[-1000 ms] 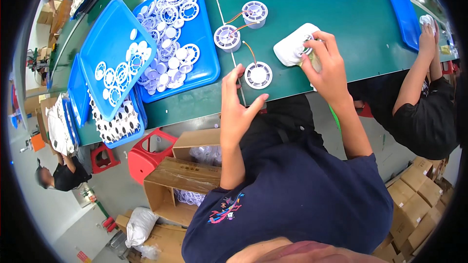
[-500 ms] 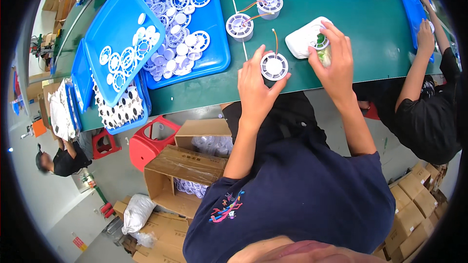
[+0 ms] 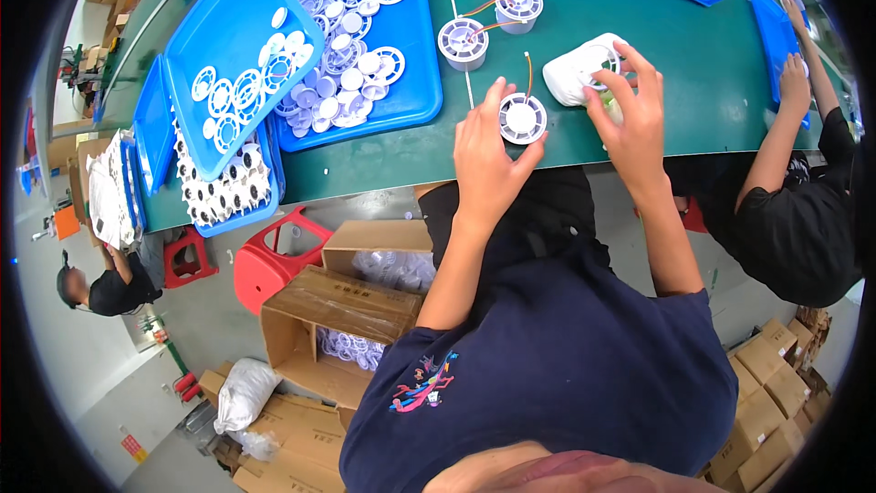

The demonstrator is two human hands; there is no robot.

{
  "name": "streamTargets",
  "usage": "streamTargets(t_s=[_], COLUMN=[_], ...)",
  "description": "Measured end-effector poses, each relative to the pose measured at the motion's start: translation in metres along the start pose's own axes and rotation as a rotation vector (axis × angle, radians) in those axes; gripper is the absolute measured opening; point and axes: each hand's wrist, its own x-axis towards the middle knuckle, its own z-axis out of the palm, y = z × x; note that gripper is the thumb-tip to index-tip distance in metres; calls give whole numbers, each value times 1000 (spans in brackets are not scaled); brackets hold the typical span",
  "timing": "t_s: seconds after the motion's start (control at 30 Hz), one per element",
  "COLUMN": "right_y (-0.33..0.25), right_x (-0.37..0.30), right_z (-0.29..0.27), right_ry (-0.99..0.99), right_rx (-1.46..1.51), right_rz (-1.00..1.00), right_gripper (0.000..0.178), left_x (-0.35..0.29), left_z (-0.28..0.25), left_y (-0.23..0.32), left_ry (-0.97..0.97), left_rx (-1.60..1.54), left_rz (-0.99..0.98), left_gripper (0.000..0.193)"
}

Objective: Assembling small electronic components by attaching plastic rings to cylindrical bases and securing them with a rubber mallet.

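Green table point(image 3: 693, 82), left hand point(image 3: 488, 151) gripping white spool point(image 3: 523, 119)

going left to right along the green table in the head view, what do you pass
tilted blue plastic tray of white rings → flat blue tray heaped with white round parts → white round spool under the left hand → white moulded housing at the right hand
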Motion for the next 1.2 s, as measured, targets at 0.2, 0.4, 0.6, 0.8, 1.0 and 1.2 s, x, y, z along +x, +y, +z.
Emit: streamTargets(t_s=[0.2, 0.4, 0.6, 0.8, 1.0, 1.2], right_y=[-29, -52, -52, -54, -50, -36], right_x=[-3, -9, -12, -15, -15, -17], right_z=[-9, 11, 13, 7, -2, -1], right_ry=[-87, -151, -197, -212, -196, 12], right_rx=[233, 351, 284, 299, 287, 196], right_rz=[-79, -87, -109, -69, 19, 283], right_gripper=[33, 61, 64, 69, 70, 49], left_x=[-1, -5, -6, -6, -5, -4], left_z=[2, 5, 7, 3, 2, -2], left_y=[-3, -7, -7, -4, -7, -8], left_ry=[35, 66, 93, 59, 71, 80], left_rx=[-46, -99, -81, -57, -164, -149], left_rz=[-5, -10, -3, -2, 4, 18], left_gripper=[92, 93, 90, 94, 88, 76])
